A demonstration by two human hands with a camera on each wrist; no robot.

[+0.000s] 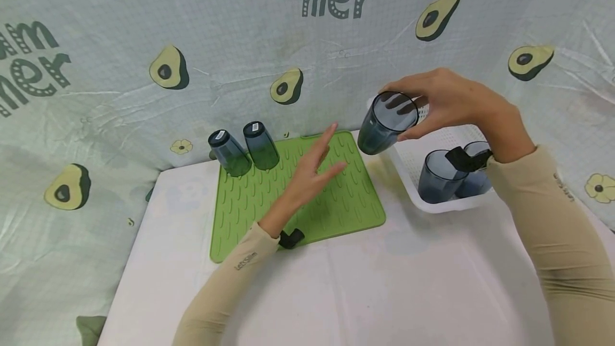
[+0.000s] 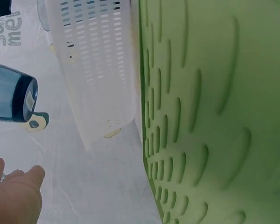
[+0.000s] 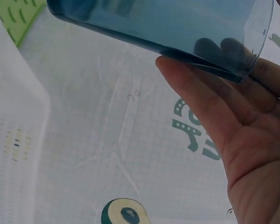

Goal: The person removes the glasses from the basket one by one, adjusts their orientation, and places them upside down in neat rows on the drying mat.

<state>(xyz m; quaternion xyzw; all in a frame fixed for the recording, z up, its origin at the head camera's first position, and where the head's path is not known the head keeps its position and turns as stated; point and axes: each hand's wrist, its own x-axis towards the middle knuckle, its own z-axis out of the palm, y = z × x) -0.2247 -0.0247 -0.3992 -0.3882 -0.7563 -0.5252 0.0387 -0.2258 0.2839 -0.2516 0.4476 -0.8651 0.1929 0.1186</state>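
My right hand (image 1: 444, 97) grips a blue-grey drinking glass (image 1: 381, 130) near its rim, fingers behind and thumb in front. The glass is tilted, mouth toward me, in the air beside the white basket's left edge. In the left wrist view its dark base (image 2: 25, 99) carries a white label. My left hand (image 1: 314, 170) hovers over the green drying mat (image 1: 336, 207), fingers extended and holding nothing. Two similar glasses (image 1: 229, 154) (image 1: 261, 146) stand upside down at the mat's back left corner, labels on their upturned bases.
A white perforated basket (image 1: 449, 207) stands at the right with two more glasses (image 1: 439, 175) upright in it, one partly behind my right wrist. The white-covered table (image 1: 355, 282) meets a hanging cloth (image 1: 230, 25) printed with avocados along the back.
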